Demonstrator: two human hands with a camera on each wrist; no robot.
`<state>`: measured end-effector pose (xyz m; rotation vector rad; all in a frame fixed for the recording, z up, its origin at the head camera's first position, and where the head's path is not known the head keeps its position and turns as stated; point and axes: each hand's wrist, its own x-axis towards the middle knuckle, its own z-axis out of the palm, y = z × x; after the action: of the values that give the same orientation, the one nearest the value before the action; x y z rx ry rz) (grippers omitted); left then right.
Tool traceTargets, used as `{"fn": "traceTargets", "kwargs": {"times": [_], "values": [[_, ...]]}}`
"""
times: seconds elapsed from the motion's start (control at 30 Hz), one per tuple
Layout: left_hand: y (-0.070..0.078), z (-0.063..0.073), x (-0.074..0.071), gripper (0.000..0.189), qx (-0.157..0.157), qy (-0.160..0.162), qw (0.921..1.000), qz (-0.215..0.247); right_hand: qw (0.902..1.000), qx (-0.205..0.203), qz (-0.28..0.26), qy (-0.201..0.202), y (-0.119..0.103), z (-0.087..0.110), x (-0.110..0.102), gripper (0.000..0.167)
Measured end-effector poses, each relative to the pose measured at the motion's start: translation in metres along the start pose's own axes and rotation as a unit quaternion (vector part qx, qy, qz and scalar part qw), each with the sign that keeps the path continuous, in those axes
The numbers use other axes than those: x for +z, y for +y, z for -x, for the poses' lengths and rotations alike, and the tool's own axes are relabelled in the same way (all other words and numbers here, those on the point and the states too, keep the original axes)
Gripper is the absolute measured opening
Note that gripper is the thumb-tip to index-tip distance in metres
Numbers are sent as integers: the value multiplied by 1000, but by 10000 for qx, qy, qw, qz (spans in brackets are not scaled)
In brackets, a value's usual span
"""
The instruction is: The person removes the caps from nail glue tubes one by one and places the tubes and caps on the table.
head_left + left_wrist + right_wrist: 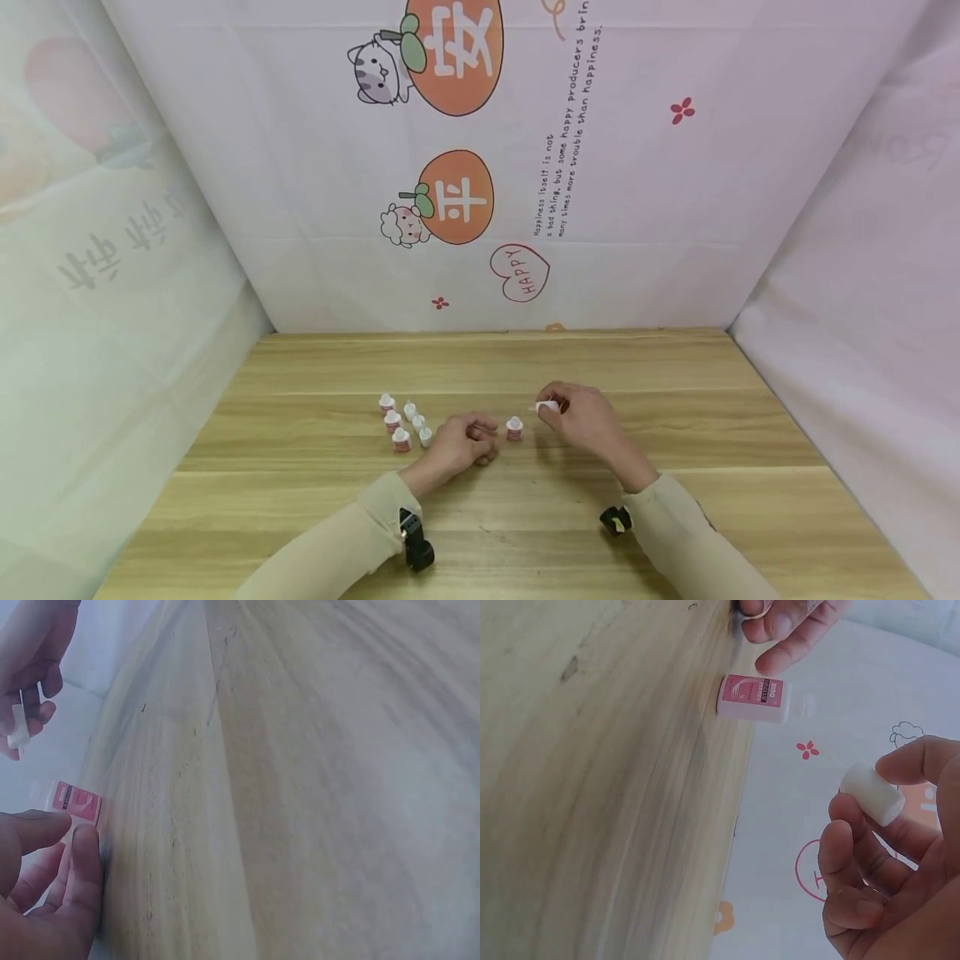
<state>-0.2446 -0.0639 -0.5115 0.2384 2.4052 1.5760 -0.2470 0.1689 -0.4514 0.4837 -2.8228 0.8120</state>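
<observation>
My right hand pinches a small white cap between thumb and fingers, raised above the table. A thin tip sticks out of the cap to the left in the head view. Just left of it, a small bottle with a pink label stands upright, its top clear or whitish. My left hand is beside that bottle on its left, fingers loosely bent and holding nothing. In the right wrist view a gap shows between the left fingertips and the bottle.
Three similar bottles stand in a row left of my left hand. Three white caps stand beside them, near that hand's wrist. The wooden table meets a printed white cloth at the back, with cloth on both sides.
</observation>
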Motion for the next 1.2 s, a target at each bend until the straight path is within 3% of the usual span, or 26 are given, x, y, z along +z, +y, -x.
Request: {"fn": "traceTargets", "kwargs": {"times": [0.1,0.27,0.63,0.87,1.2], "values": [[-1,4,-4,23,36,25,9997,-232,9998,153,-37,-148,0,0,-1,10],[0,11,-8,20,178,-61,9996,-218,9986,327,-32,-405,3,-1,2,17],[14,22,-20,19,463,30,9963,-725,9939,603,22,-927,3,-3,10,14],[25,24,-27,17,715,171,9896,-1235,9942,445,197,-961,6,-2,18,14],[41,24,-37,10,935,311,9870,-1268,9940,411,114,-1011,5,-2,21,14]]}}
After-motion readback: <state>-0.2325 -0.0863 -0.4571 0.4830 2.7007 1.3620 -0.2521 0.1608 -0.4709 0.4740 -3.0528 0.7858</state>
